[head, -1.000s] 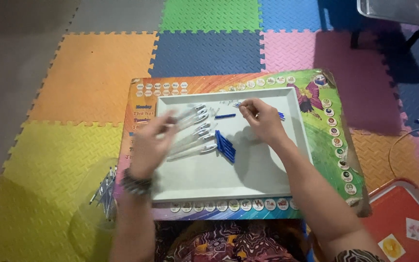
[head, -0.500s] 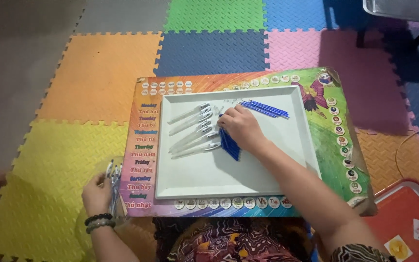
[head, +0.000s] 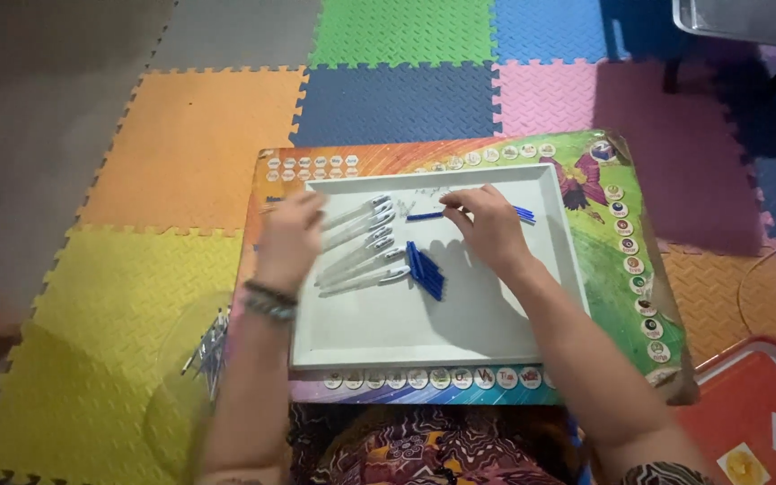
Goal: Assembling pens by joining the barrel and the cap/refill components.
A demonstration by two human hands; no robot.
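Observation:
A white tray (head: 514, 323) lies on a colourful printed board (head: 621, 269). In the tray's upper left lie several clear pen barrels with silver tips (head: 361, 247), side by side. Beside them sits a small heap of blue pen caps (head: 426, 269). My left hand (head: 287, 235) is blurred over the tray's left edge, next to the barrels; whether it holds anything cannot be told. My right hand (head: 487, 224) hovers near the tray's top, fingers pinched on a thin blue pen refill (head: 424, 216). More blue parts (head: 524, 214) stick out behind that hand.
A clear container (head: 181, 386) with several thin metal-tipped parts (head: 210, 346) stands on the yellow foam mat at lower left. A red box (head: 747, 422) sits at lower right. Coloured foam mats cover the floor. A cable (head: 765, 260) curls at the right.
My left hand has come back from the container at lower left up to the tray's left edge. My right hand has shifted right and up, away from the blue caps.

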